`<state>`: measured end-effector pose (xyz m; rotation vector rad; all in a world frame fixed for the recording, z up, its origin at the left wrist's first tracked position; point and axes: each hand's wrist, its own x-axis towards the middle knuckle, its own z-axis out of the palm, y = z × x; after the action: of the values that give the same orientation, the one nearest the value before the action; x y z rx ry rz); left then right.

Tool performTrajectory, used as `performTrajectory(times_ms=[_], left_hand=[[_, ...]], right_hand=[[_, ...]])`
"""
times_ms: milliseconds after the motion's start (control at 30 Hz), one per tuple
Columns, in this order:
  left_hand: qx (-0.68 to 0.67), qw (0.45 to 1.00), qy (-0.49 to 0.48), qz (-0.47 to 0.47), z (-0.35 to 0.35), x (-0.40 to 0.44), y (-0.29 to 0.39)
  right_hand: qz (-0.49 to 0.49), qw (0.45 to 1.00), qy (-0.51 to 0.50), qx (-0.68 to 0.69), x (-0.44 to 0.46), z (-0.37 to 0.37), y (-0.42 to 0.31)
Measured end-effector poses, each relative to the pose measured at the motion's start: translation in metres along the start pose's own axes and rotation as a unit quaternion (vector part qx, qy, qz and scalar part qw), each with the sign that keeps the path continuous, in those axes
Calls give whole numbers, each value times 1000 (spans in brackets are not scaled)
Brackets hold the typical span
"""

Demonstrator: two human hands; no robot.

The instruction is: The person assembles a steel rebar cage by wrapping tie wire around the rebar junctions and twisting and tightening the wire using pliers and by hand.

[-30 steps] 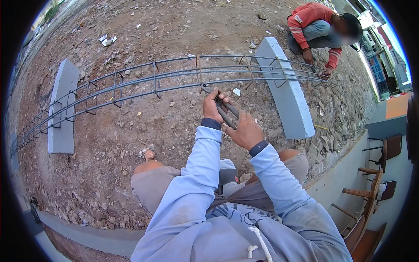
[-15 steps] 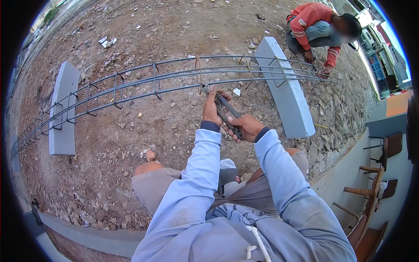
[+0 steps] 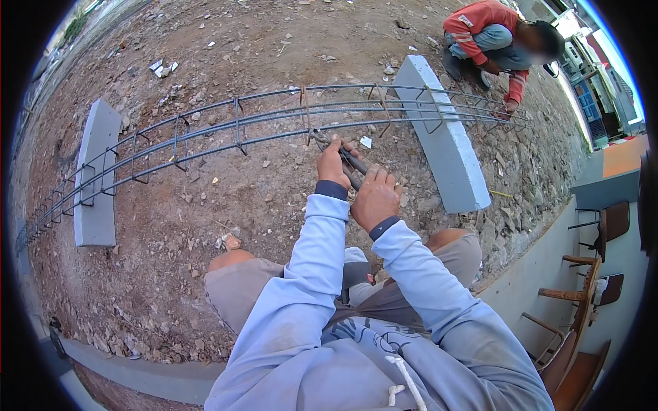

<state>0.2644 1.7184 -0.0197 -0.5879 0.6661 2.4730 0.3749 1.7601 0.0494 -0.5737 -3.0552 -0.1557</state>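
Grey cloth covers both knees, and from between them pale blue sleeves (image 3: 312, 240) reach towards 12 o'clock. The left knee (image 3: 233, 260) has a reddish stone (image 3: 233, 242) just beyond it. Past that knee, from 9 to 11 o'clock, bare dirt (image 3: 178, 226) gives open room as far as the left block (image 3: 96, 205). On the other side, the strip between the right knee (image 3: 449, 238) and the right block (image 3: 449, 161) is narrower, and a wall (image 3: 541, 267) edges the ground at 3 to 4 o'clock.

The right hand (image 3: 378, 198) is nearer, back upward, its fingers curled over the handle ends of the pincers (image 3: 353, 161). Ahead of it at 11 o'clock, the left hand (image 3: 332, 164) is closed round the handles close to the head, which meets the nearest bar of the steel cage (image 3: 274, 137) at 12 o'clock. The cage runs from 9 to 1 o'clock across both blocks, with a white scrap (image 3: 366, 142) on the dirt beside it.

Farthest, at 1 o'clock, a person in red (image 3: 483, 24) crouches, one hand at the cage's end.
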Motion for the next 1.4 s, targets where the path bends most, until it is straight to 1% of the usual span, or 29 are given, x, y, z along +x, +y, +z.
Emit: performTrajectory(times_ms=[33,67,133,233,267,300,367,400,433,467,500,533,567,667,700,733,767,800,900,1000,1100,1200,1333,1400], left_hand=[[29,999,25,4,1,1,0],[59,997,51,6,3,2,0],[111,992,65,1,3,2,1],[163,982,94,3,3,0,3],[176,979,104,5,3,-2,3],[139,987,80,18,1,-4,2],[66,997,26,42,-6,-4,-2],[5,997,-61,40,-10,-4,5],[-32,995,-88,21,-10,-4,3],[-69,991,-112,3,-14,-9,0],[-105,985,-135,-17,-14,-18,-1],[-119,976,-182,-24,-14,-15,-7],[-136,971,-194,-29,-14,-13,-9],[-174,957,-227,-38,-20,-6,-11],[-174,955,-238,-38,-24,-4,-11],[-170,952,-250,-39,-25,-4,-9],[-155,961,-228,-36,-25,-3,-9],[-140,968,-205,-34,-24,-3,-8],[-104,986,-128,-22,-18,-9,-9],[-61,997,-43,-26,-7,-11,-6],[-20,999,13,-23,-1,-7,-7],[31,998,47,-14,0,3,-10],[90,990,108,9,3,-3,-11],[111,987,111,23,8,-10,-7]], right_hand=[[0,1000,8,-3,1,3,-2],[14,999,-28,24,2,5,-2],[40,991,-102,78,6,4,-2],[7,971,-188,145,19,11,9],[30,937,-265,227,27,10,16],[52,889,-337,306,37,4,23],[84,768,-447,451,48,1,41],[92,700,-486,515,52,0,48],[96,625,-522,573,57,0,52],[96,617,-534,570,59,1,54],[96,628,-539,553,61,-4,53],[94,640,-542,537,65,-8,52],[93,650,-545,521,66,-13,51],[59,812,-486,318,56,-32,35],[13,894,-360,266,46,-27,31],[-31,952,-222,210,29,-19,27],[-72,983,-79,149,15,-13,24],[-60,984,-102,134,8,-17,19],[-55,997,-2,44,-7,-13,9],[-32,998,17,-50,-3,-4,3],[27,999,-30,-7,3,-6,-1],[64,998,-20,-11,13,14,-4],[67,984,-132,98,22,14,5],[61,971,-185,137,27,15,9]])
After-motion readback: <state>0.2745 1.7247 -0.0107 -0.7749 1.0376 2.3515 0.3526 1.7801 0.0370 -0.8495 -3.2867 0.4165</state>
